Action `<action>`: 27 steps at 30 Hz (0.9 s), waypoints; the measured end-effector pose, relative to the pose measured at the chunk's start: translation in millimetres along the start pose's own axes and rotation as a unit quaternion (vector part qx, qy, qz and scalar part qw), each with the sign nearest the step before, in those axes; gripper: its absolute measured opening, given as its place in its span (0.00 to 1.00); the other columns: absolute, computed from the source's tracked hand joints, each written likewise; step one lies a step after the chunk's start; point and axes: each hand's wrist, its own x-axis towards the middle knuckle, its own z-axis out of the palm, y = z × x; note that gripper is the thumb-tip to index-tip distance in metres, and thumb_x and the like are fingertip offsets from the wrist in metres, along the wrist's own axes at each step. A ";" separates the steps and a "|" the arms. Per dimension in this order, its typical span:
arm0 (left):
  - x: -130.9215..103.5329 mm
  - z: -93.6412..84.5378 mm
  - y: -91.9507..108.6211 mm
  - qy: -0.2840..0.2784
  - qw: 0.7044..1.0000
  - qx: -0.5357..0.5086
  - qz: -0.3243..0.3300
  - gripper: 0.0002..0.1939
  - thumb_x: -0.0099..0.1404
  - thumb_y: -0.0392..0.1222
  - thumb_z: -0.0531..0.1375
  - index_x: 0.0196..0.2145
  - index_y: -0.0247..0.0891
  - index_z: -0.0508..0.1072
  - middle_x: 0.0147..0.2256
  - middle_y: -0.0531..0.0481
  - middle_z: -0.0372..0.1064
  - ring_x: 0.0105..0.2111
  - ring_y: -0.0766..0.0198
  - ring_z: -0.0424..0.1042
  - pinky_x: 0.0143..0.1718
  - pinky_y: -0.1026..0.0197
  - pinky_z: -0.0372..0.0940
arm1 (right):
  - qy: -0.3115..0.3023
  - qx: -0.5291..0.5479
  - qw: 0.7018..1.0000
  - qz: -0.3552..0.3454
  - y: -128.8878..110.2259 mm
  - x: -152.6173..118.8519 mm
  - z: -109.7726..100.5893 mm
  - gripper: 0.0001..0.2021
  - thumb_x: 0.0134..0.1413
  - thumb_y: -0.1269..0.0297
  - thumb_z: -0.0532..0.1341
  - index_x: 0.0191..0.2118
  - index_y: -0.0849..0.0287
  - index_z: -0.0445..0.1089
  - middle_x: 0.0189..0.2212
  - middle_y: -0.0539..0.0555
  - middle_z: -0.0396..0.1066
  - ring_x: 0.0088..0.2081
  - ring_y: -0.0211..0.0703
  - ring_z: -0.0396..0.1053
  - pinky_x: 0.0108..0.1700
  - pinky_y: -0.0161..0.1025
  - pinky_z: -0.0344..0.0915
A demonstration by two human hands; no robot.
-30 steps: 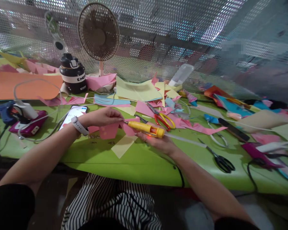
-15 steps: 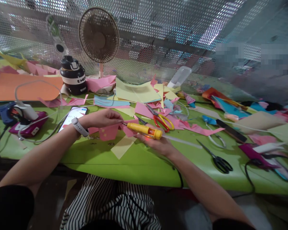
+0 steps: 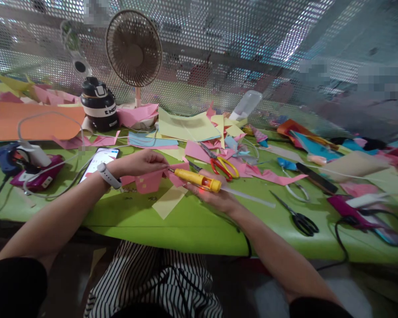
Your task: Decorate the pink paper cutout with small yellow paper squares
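Note:
In my right hand (image 3: 212, 194) is a yellow hot glue gun (image 3: 194, 177), its nozzle pointing left and a small red light glowing near its back. A translucent glue stick (image 3: 248, 196) trails to the right behind it. The fingers of my left hand (image 3: 146, 162) are pinched together right at the nozzle tip; whatever is between them is too small to make out. Below that hand is a pink paper piece (image 3: 149, 182) with small square cut-outs. Some tiny bits (image 3: 128, 191) lie on the green table (image 3: 126, 221), beside a pale yellow paper strip (image 3: 168, 202).
A phone (image 3: 99, 163) lies by my left wrist, with a purple power strip (image 3: 41, 176) further left. Red-and-yellow-handled scissors (image 3: 223, 168), black scissors (image 3: 301, 223) and paper scraps lie right. Behind stand a black bottle (image 3: 99, 106) and a fan (image 3: 134, 51).
The whole view has shifted slightly. Both hands keep almost the same pose, with the glue gun's nozzle still at my left fingertips.

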 end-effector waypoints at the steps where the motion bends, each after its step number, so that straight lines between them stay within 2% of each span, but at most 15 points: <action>1: 0.2 -0.2 0.3 0.000 1.000 -0.002 0.000 0.15 0.66 0.51 0.58 0.40 0.39 0.80 0.38 0.48 0.79 0.37 0.61 0.74 0.40 0.62 0.66 | 0.028 -0.008 1.000 0.000 -2.2 0.1 -0.2 0.16 0.61 0.45 0.59 0.30 0.52 0.64 0.23 0.49 0.64 0.24 0.44 0.64 0.26 0.45 0.65; 3: 0.8 -0.9 -0.3 0.003 1.000 0.004 0.000 0.15 0.66 0.50 0.59 0.39 0.39 0.81 0.36 0.49 0.79 0.34 0.62 0.73 0.37 0.63 0.65 | 0.070 -0.042 0.996 -0.030 -2.9 -0.1 -0.1 0.15 0.60 0.48 0.60 0.30 0.53 0.64 0.25 0.50 0.67 0.25 0.43 0.65 0.28 0.43 0.64; 6: 2.5 -3.0 -4.6 0.015 1.000 0.023 0.002 0.16 0.66 0.51 0.59 0.40 0.39 0.81 0.35 0.50 0.78 0.31 0.65 0.71 0.34 0.64 0.63 | 0.072 -0.125 0.986 -0.086 3.4 0.5 -2.8 0.12 0.63 0.53 0.57 0.34 0.55 0.66 0.30 0.55 0.72 0.29 0.44 0.68 0.30 0.41 0.62; 9: 4.2 -6.6 -9.2 0.032 0.998 0.047 -0.010 0.18 0.65 0.54 0.59 0.37 0.37 0.80 0.34 0.49 0.77 0.30 0.65 0.70 0.31 0.65 0.62 | 0.088 -0.183 0.976 -0.079 13.1 2.8 -14.2 0.11 0.62 0.55 0.56 0.38 0.57 0.68 0.34 0.58 0.73 0.34 0.47 0.70 0.33 0.41 0.63; 13: 4.2 -11.7 -8.4 0.038 0.997 0.059 -0.033 0.21 0.64 0.59 0.60 0.37 0.36 0.78 0.30 0.49 0.76 0.26 0.66 0.68 0.26 0.66 0.60 | 0.114 -0.214 0.969 -0.053 32.7 1.3 -40.0 0.12 0.59 0.58 0.59 0.45 0.58 0.68 0.43 0.61 0.72 0.43 0.52 0.70 0.43 0.45 0.66; 17: 3.1 -14.8 -5.2 0.040 0.997 0.021 -0.055 0.26 0.62 0.64 0.61 0.39 0.35 0.79 0.33 0.47 0.78 0.26 0.66 0.70 0.25 0.66 0.62 | 0.087 -0.240 0.967 -0.016 66.6 -12.3 -62.5 0.19 0.50 0.65 0.62 0.49 0.63 0.68 0.51 0.66 0.69 0.51 0.57 0.68 0.49 0.47 0.67; 19: 3.7 -16.1 -5.6 0.042 0.997 -0.008 -0.066 0.27 0.60 0.64 0.63 0.40 0.35 0.79 0.37 0.44 0.79 0.28 0.65 0.72 0.27 0.66 0.65 | 0.063 -0.232 0.971 0.011 85.1 -21.1 -70.9 0.19 0.50 0.68 0.62 0.50 0.63 0.69 0.52 0.65 0.69 0.53 0.57 0.67 0.52 0.48 0.66; 21: 4.8 -17.2 -7.0 0.050 0.995 -0.028 -0.079 0.27 0.58 0.64 0.65 0.40 0.36 0.79 0.38 0.44 0.79 0.29 0.64 0.74 0.28 0.66 0.67 | 0.051 -0.221 0.973 0.039 100.9 -28.2 -78.2 0.19 0.49 0.66 0.64 0.49 0.63 0.71 0.50 0.64 0.70 0.54 0.58 0.66 0.52 0.50 0.65; 24: 5.4 -18.2 -8.7 0.075 0.991 -0.061 -0.089 0.27 0.55 0.63 0.67 0.40 0.35 0.79 0.39 0.43 0.80 0.31 0.62 0.76 0.30 0.65 0.69 | 0.042 -0.199 0.977 0.070 116.6 -34.0 -88.5 0.25 0.43 0.55 0.71 0.46 0.64 0.74 0.46 0.65 0.72 0.48 0.58 0.68 0.49 0.50 0.66; 27: 4.5 -19.0 -9.0 0.099 0.986 -0.090 -0.100 0.24 0.56 0.58 0.69 0.39 0.35 0.78 0.37 0.42 0.80 0.31 0.61 0.77 0.31 0.63 0.70 | 0.019 -0.182 0.981 0.065 122.5 -37.2 -100.7 0.24 0.40 0.55 0.73 0.44 0.65 0.76 0.43 0.65 0.75 0.44 0.55 0.71 0.45 0.47 0.67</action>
